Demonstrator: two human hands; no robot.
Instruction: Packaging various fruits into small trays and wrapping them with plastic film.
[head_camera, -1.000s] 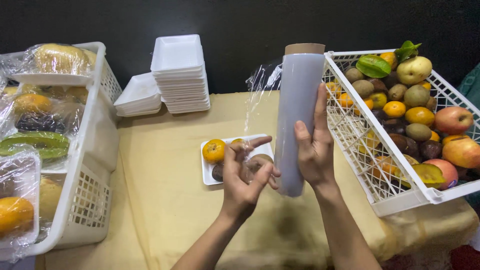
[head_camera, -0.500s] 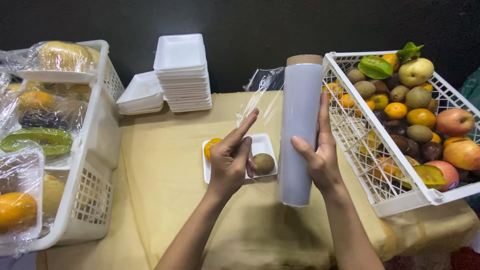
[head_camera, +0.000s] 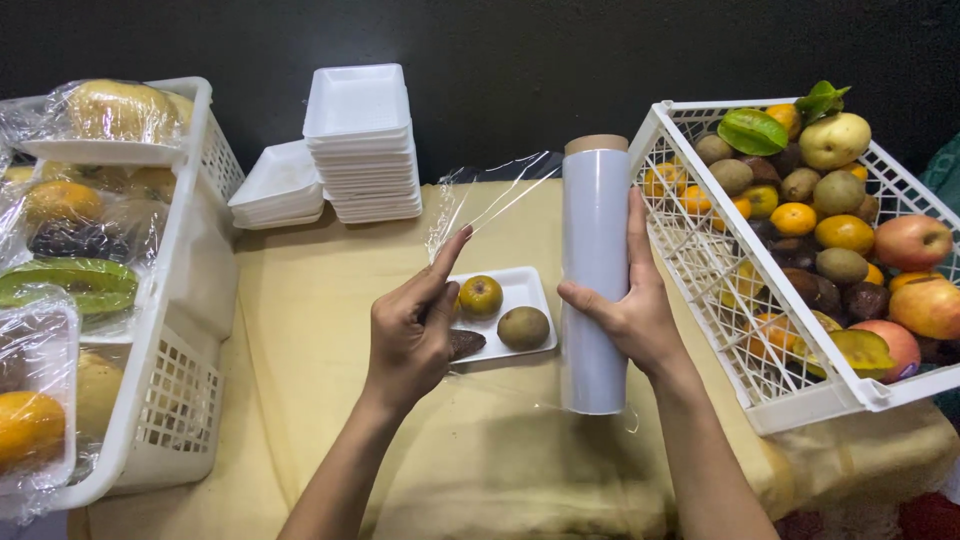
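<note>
table (head_camera: 330, 400): 1 wrap roll (head_camera: 594, 270), 3 fruits (head_camera: 523, 327)

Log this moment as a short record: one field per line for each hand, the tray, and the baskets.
left hand: pinches the free edge of the clear film, pulled out sideways from the roll
right hand: grips the roll of film, held upright
tray: white foam, on the yellow cloth, holds three fruits
right basket: white, tilted, loose mixed fruit
left basket: white, wrapped fruit trays
stacked trays: white, by the back wall
</note>
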